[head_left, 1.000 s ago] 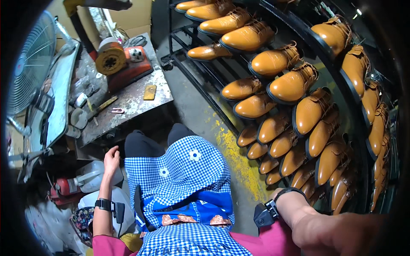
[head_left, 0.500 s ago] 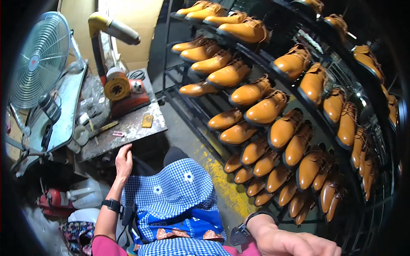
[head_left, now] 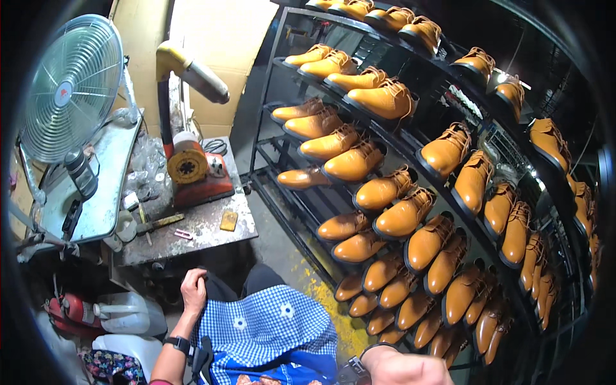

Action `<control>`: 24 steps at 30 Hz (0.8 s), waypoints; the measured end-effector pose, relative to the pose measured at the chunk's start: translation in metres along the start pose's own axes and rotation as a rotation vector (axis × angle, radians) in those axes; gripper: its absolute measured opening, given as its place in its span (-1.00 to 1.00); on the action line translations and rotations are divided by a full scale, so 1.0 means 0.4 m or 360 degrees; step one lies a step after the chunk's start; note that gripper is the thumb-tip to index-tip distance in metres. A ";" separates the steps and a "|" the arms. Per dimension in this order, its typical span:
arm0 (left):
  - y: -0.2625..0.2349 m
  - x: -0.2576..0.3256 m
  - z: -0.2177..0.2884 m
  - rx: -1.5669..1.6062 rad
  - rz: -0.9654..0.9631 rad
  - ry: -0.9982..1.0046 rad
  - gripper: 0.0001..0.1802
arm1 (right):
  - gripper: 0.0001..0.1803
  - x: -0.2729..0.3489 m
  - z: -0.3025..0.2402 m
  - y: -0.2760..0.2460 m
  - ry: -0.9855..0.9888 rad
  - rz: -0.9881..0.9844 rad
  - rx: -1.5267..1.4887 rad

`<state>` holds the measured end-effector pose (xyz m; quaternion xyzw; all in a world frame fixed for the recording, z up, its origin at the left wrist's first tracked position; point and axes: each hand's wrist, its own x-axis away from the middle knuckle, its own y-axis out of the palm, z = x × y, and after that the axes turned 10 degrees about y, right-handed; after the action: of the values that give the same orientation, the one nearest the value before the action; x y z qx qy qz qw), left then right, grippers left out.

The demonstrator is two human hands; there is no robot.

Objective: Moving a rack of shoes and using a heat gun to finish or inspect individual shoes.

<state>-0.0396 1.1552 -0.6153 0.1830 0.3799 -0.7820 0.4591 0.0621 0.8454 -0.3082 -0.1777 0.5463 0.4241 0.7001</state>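
My left hand is curled closed beside my dark-trousered knee, just below the front edge of the worktable. Whatever its fingers may hold, if anything, I cannot make out. Low in the picture, my right hand reaches in from the bottom edge, close to the shoe rack; its fingers are cut off or hidden. A blue-and-white checked apron covers my lap between the hands. Nearest the right hand are the lower rows of glossy tan lace-up shoes.
A black metal rack full of tan shoes fills the right side. On the worktable stand a red grinder-like machine, a yellow block and a small pink piece. A fan, a plastic jug and a red container are at left.
My view has tilted up, so the table and rack appear lower. The left hand's fingers have curled in near the knee; the right hand has moved left and partly out of the picture.
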 end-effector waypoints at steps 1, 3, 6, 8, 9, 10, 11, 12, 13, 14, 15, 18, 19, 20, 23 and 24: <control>0.003 -0.001 0.005 0.0039 0.0015 -0.0021 -0.79 | -0.95 0.033 -0.019 -0.062 0.0236 -0.0172 0.0670; 0.004 -0.004 0.017 0.0070 0.0013 -0.0034 -0.79 | -0.75 0.104 0.030 -0.131 0.0813 -0.0141 0.1463; -0.002 0.009 0.006 0.0061 0.0044 -0.0026 -0.78 | -0.82 0.115 0.245 -0.195 0.1764 0.0895 0.0772; 0.003 0.006 0.013 0.0129 0.0014 -0.0029 -0.78 | -0.69 0.121 0.320 -0.274 0.1762 0.1004 0.1179; 0.013 -0.001 0.018 0.0150 -0.0005 -0.0014 -0.78 | -0.54 0.107 0.340 -0.303 0.1772 0.0979 0.1325; 0.021 -0.005 0.024 0.0166 -0.0024 -0.0001 -0.78 | -0.38 0.104 0.357 -0.347 0.1772 0.0911 0.1382; 0.026 -0.010 0.034 0.0176 -0.0036 0.0000 -0.78 | -0.31 0.092 0.375 -0.372 0.1823 0.0902 0.1459; 0.034 -0.012 0.031 0.0195 -0.0047 0.0007 -0.78 | -0.24 0.079 0.392 -0.390 0.1875 0.0893 0.1535; 0.040 -0.010 0.028 0.0211 -0.0053 0.0014 -0.78 | -0.18 0.064 0.407 -0.401 0.1971 0.0960 0.1549; 0.046 -0.008 0.025 0.0228 -0.0054 0.0020 -0.78 | -0.12 0.051 0.423 -0.411 0.2065 0.1024 0.1558; 0.051 -0.006 0.023 0.0246 -0.0074 0.0009 -0.78 | -0.04 0.043 0.436 -0.428 0.2139 0.1119 0.1544; 0.054 -0.001 0.016 0.0260 -0.0122 -0.0016 -0.79 | 0.02 0.037 0.478 -0.455 0.2299 0.1296 0.1427; 0.051 -0.002 0.018 0.0250 -0.0128 -0.0025 -0.79 | 0.06 0.046 0.500 -0.462 0.2297 0.1318 0.1388; 0.053 -0.005 0.023 0.0256 -0.0128 -0.0032 -0.79 | 0.02 0.033 0.514 -0.454 0.2194 0.1402 0.1413; 0.056 -0.013 0.031 0.0346 -0.0119 -0.0032 -0.79 | -0.17 0.019 0.567 -0.485 0.2002 0.1554 0.1342; 0.052 -0.012 0.032 0.0345 -0.0118 -0.0041 -0.79 | -0.17 0.026 0.565 -0.486 0.2011 0.1549 0.1346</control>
<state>-0.0185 1.1420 -0.6129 0.2073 0.2937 -0.8372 0.4122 0.3545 0.8984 -0.2827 0.1455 0.9542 0.2606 0.0195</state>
